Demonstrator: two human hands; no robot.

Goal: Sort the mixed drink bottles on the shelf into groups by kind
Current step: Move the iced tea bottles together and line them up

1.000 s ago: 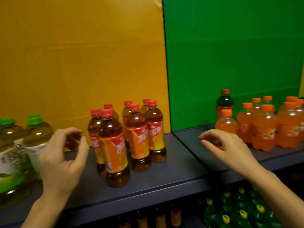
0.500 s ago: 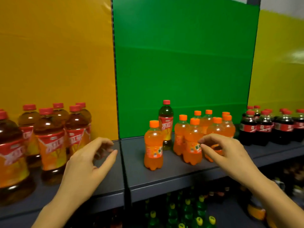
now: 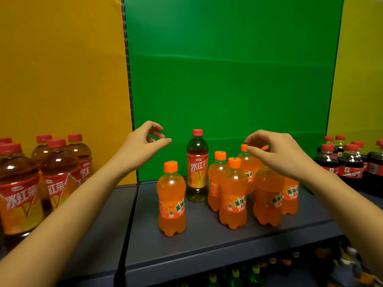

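- Head view: the odd one out is the iced tea bottle (image 3: 197, 165), red cap, standing upright at the back of the green-backed bay, in among the orange soda bottles (image 3: 233, 193).
- My left hand (image 3: 141, 147) hovers up and to the left of its cap, near but apart. Fingers loosely curled, thumb and forefinger not closed, nothing in it.
- My right hand (image 3: 277, 154) is over the back of the soda cluster, fingers half-curled above the caps; holding nothing, contact with a cap can't be told.
- Left hand looks nearer to the tea and on the side it has to travel, so my call is a left-hand grab at the neck or shoulder.
- Bottle's long axis is vertical: lift straight up first, then carry left.
- Target: the iced tea group (image 3: 56, 172) in the yellow-backed bay, past the upright divider (image 3: 129, 100).
- One lone soda bottle (image 3: 171, 198) stands in front-left of the tea; risk of clipping it on a low exit.
- Shelf (image 3: 207, 245) is flat, dark, with free room in front. Cola bottles (image 3: 350, 162) far right, well apart.
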